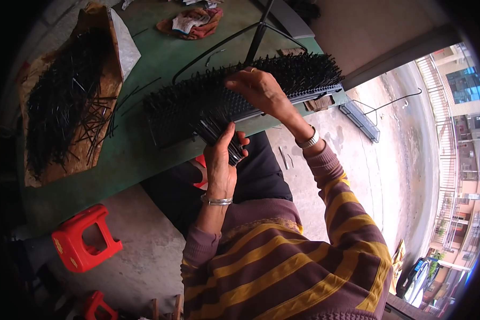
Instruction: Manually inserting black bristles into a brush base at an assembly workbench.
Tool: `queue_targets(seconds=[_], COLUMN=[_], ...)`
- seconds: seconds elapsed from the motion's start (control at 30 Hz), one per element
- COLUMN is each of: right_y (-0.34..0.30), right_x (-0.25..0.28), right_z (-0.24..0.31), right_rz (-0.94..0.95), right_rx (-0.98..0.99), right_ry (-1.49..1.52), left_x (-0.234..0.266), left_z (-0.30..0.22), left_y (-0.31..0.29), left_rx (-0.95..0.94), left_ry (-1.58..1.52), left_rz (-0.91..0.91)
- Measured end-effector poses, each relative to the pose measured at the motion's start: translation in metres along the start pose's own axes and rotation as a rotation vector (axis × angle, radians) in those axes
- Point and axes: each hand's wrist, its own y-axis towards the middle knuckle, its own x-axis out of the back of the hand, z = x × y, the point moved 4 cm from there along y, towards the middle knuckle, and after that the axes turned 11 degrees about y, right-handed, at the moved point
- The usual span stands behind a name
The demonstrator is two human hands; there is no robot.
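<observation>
My left hand (219, 164) is closed around a bundle of thin black rods (210, 128), whose ends fan out beyond the fingers. Above and to the right, my right hand (264, 95) is held over a long black rack (173, 118) pierced with rows of small holes. Its thumb and fingertips are pinched together; anything between them is too small to make out. Many short black rods (306, 72) stand upright in the rack, densest along its far side and right end. Bare holes show in the near left part, close to the left hand's bundle.
The rack lies on a green table (149, 40). An open brown paper sack (112, 69) piled with black rods (64, 101) lies at the left. Behind stand a bent metal frame (258, 37) and a crumpled cloth (194, 22). A red stool (85, 240) is on the floor.
</observation>
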Motion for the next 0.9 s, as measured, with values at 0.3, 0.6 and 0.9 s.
queue_targets(seconds=[0.3,0.6,0.9], right_y=[-0.025,-0.025,-0.026], right_x=[-0.014,-0.013,-0.009], right_z=[0.0,0.002,0.001], right_rz=[0.291,0.238,0.225], right_rx=[-0.368,-0.38,-0.395], right_ry=[0.701,0.774,0.792], left_x=[-0.008,-0.005,-0.013], left_z=[-0.003,-0.004,-0.011], left_y=[-0.006,-0.002,-0.007], left_rx=[-0.01,-0.091,-0.081], left_ry=[0.036,0.107,0.133], left_rz=[0.04,0.052,0.039])
